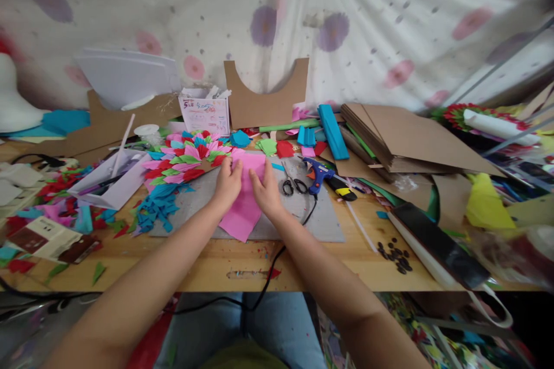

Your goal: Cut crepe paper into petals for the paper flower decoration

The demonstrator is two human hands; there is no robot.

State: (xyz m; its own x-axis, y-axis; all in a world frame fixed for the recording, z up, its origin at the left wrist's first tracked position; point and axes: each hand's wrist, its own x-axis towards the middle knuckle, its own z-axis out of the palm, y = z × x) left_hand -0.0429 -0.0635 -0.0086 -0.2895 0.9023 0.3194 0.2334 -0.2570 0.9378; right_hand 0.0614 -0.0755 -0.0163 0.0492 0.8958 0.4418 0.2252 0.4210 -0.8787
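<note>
A long sheet of pink paper (243, 202) is held over the grey mat (320, 222) between my two hands. My left hand (228, 181) grips its left edge near the top, thumb lying on the paper. On the opposite edge, my right hand (265, 185) pinches it the same way, thumb on top. To the right of my right hand lie black scissors (294, 185) and a blue glue gun (318, 174). Behind my left hand rests a piece covered in pink, red, green and blue paper petals (190, 155).
Left, a white box (110, 179) holds tools among paper scraps. Blue cut pieces (158, 207) lie beside the mat. At right are stacked cardboard sheets (415, 138), a yellow-black cutter (341, 189), dark round discs (395, 256) and a long black-topped box (437, 245). A black cord (273, 268) crosses the front edge.
</note>
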